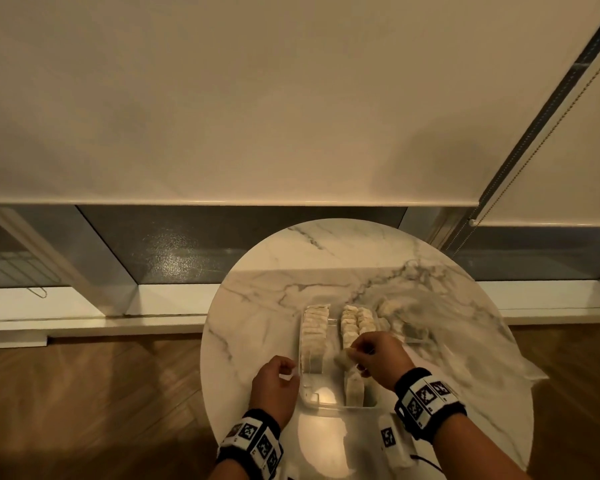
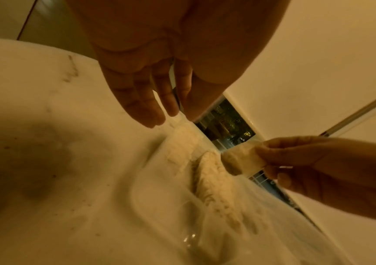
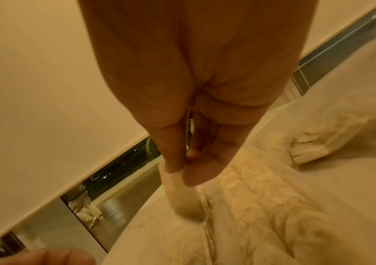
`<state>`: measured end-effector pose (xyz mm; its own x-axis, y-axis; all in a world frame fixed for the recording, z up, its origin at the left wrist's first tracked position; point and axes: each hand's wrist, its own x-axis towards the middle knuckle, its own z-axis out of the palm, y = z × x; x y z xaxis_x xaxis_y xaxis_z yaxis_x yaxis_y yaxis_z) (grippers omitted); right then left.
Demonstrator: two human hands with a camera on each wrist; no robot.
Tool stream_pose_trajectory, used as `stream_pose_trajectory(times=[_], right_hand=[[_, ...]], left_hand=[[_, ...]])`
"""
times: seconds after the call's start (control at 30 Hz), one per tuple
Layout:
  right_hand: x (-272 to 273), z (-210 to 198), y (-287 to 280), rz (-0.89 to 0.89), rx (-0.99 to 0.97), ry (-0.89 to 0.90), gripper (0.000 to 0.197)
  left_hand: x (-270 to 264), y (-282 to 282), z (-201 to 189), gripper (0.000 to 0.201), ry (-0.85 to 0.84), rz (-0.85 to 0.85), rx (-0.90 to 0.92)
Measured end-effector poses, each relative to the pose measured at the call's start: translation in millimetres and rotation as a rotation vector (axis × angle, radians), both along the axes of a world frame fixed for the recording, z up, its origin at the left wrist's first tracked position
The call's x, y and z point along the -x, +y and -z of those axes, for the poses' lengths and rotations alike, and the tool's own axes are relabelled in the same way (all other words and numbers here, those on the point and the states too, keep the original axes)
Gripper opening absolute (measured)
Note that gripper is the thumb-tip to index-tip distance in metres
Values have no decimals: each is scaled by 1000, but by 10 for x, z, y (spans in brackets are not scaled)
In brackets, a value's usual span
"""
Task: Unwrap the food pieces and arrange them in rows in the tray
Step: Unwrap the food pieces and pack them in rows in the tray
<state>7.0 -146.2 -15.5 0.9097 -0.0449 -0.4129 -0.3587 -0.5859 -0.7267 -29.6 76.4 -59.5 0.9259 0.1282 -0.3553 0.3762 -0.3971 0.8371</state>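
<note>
A pale food piece [image 1: 342, 359] is pinched in the right hand [image 1: 378, 358] grip, held over the clear tray [image 1: 307, 393] on the marble surface [image 1: 257, 306]. 3 rows of pieces [image 1: 314, 336] are stood in the tray. Left hand [image 1: 274, 384] is at the tray's left edge, a clear wrapper scrap [image 2: 178, 119] pinched at its fingertips. Wrapped pieces [image 1: 390, 311] are piled just right of the tray.

A home room: round marble table [image 1: 326, 268], wood floor [image 1: 84, 393], roller blind [image 1: 222, 98].
</note>
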Motion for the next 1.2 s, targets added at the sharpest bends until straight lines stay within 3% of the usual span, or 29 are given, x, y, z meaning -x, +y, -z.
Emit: stream_pose_trajectory(times=[0.23,0.3,0.37,0.4,0.77,1.2], right_hand=[[-396,33,123,-269,264,102,27],[-522,85,176,-316,320,143,22],[-637,123,221,-365,408,159,4],[-702,155,234,-384,464,139,7],[-1192,313,230,-217,582,61,14],[-1326,506,222,-273,732,24,19]], left_hand=[[-168,-54,207,41,83,123,-166],[-209,-58,250,44,102,151,-176],[-236,-55,284,46,118,161,-174],[-247,-52,304,46,124,160,-170],[-262,-45,400,39,152,144,-136],[-247,-48,439,34,175,101,-95]])
